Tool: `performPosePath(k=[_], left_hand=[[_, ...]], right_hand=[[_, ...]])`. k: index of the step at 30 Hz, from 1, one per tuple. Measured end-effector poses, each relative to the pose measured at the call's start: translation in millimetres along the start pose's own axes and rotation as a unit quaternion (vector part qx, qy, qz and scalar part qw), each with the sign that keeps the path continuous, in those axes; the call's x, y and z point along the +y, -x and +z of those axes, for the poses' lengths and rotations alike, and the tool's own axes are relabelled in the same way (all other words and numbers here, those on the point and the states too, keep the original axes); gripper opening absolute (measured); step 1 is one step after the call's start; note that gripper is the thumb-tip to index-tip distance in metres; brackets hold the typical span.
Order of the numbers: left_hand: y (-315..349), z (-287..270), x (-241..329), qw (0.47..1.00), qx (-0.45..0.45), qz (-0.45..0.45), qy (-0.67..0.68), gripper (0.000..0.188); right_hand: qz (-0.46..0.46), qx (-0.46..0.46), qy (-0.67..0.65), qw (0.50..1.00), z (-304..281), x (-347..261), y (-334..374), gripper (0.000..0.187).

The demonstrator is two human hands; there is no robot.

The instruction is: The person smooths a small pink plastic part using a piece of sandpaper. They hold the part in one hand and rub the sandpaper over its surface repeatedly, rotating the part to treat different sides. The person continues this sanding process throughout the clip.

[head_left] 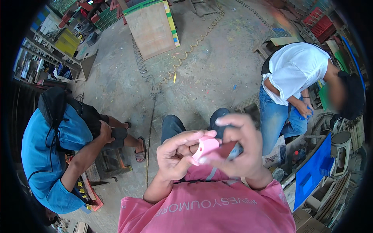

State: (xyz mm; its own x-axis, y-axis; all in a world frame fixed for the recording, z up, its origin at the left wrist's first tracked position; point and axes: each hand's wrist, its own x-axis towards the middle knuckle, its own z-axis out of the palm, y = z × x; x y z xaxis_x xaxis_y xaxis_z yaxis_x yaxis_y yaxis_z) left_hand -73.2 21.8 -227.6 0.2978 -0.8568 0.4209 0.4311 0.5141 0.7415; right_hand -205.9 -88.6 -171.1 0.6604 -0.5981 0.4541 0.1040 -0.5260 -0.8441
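In front of my lap, my left hand is closed around a small pink curved piece with a dark round hole in its face. The fingers and thumb pinch its left side. My right hand is beside it, smeared by motion, with its thumb against the pink piece. Between its thumb and curled fingers shows a reddish-brown, blue-grey edged piece, perhaps a folded sheet; its kind cannot be made out.
A person in blue sits close on the left, another in a white shirt on the right. A wooden panel stands ahead, with coiled hoses on the floor. A blue board lies at right.
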Motion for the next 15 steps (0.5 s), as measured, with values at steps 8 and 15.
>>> performPosePath(k=[8, 15], left_hand=[[-1.4, 0.7, -0.2, 0.999, -0.004, -0.037, 0.03, 0.043], [-0.7, 0.4, 3.0, 0.999, -0.018, -0.033, 0.006, 0.04]], right_hand=[[-0.034, -0.025, 0.021, 0.999, -2.8, -5.5, 3.8, 0.061], [-0.017, 0.05, 0.012, 0.999, -9.7, 1.4, 1.7, 0.056]])
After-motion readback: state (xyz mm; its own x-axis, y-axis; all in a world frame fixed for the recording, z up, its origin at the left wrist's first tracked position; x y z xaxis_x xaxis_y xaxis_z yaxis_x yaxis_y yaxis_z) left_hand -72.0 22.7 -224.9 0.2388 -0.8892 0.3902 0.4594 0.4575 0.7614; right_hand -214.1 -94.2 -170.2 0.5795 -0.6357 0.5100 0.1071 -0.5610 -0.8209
